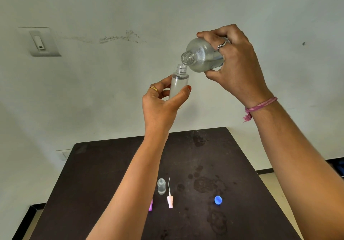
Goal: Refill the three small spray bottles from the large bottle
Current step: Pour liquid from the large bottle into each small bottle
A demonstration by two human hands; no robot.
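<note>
Head view: right hand (236, 66) grips the large clear plastic bottle (202, 55) tilted, long axis sloping down-left, its mouth just above the small frosted spray bottle (178, 85) held upright in the closed left hand (160, 105), above the dark desk (115, 174)

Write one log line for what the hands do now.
step: pouring | right hand: tilts large bottle | left hand: holds small spray bottle upright

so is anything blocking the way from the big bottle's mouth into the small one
Nothing visible. The large bottle, tilted in the right hand, has its open mouth right above the uncapped neck of the small spray bottle held upright in the left hand. Its pink sprayer top lies on the table.
</note>
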